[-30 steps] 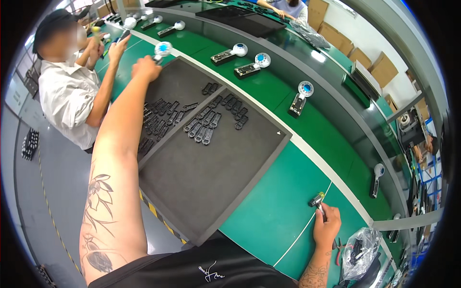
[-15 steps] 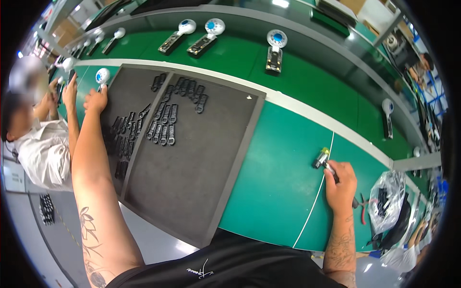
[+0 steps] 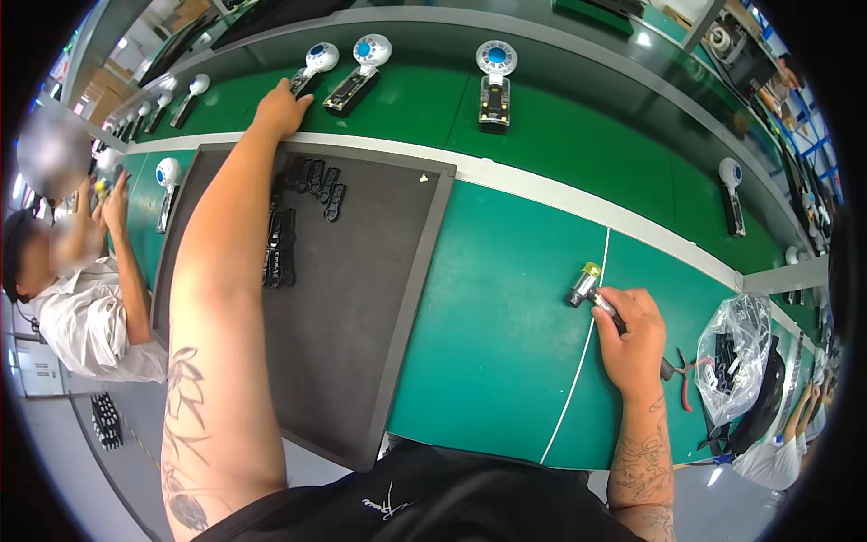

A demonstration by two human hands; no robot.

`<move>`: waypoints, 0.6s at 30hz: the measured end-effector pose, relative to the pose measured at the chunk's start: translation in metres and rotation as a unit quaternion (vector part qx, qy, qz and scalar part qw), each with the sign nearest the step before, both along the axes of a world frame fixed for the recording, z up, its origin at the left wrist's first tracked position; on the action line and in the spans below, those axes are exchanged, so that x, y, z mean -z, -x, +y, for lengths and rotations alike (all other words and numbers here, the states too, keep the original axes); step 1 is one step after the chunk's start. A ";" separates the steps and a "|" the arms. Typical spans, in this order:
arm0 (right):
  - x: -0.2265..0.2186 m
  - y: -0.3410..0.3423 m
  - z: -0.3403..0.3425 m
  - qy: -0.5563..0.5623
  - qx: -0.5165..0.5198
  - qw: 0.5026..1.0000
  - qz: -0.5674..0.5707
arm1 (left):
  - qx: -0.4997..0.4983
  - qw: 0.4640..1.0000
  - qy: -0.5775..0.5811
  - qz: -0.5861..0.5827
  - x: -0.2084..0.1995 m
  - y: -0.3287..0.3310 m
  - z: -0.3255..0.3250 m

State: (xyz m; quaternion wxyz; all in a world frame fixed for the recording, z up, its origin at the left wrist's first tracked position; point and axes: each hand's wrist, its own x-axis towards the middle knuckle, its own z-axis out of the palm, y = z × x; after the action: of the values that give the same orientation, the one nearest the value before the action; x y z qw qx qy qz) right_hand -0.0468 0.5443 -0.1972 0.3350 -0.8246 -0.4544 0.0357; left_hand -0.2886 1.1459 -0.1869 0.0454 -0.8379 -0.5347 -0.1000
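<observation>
My left hand (image 3: 282, 113) reaches over the dark tray to the green shelf. Its fingers close round the handle of a handheld fan (image 3: 321, 58) with a round white head. Beside that hand lies a second such fan (image 3: 368, 54), blue in the middle, its handle see-through and dark. My right hand (image 3: 632, 330) is closed on the grip of a small hammer (image 3: 585, 284), held over the green bench; the hammer head is metal with a yellow end. Another fan (image 3: 168, 173) lies at the bench's left, beyond the tray.
Several black handle-shaped parts (image 3: 334, 200) lie in the dark tray (image 3: 339, 361), partly hidden by my left arm. More fans (image 3: 497, 59) rest along the shelf. Red-handled pliers (image 3: 685, 384) and a clear plastic bag (image 3: 733, 357) of black parts are at right. A co-worker (image 3: 86, 307) sits at left.
My left hand has left the fan at the tray's left and moved right and away, onto a fan on the shelf. The hammer stays in my right hand. The view has shifted slightly.
</observation>
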 end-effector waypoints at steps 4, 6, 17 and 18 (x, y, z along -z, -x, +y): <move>-0.001 -0.004 -0.002 0.000 -0.024 1.000 0.018 | -0.033 0.999 0.026 -0.004 -0.010 0.000 0.015; -0.001 -0.007 -0.003 0.004 -0.035 0.999 0.027 | -0.029 0.993 0.035 -0.113 -0.014 0.005 0.002; 0.000 -0.011 -0.009 0.001 -0.066 0.997 0.026 | 0.094 0.976 0.137 -0.142 -0.071 0.054 -0.227; 0.000 -0.011 -0.009 0.001 -0.068 0.997 0.031 | 0.076 0.982 0.150 -0.082 -0.073 0.050 -0.251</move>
State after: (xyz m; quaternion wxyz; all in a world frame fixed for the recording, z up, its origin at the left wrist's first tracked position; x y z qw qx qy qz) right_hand -0.0363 0.5351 -0.1976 0.3444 -0.7909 -0.4988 0.0842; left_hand -0.3390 0.8954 -0.1139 -0.1324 -0.8625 -0.4799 -0.0906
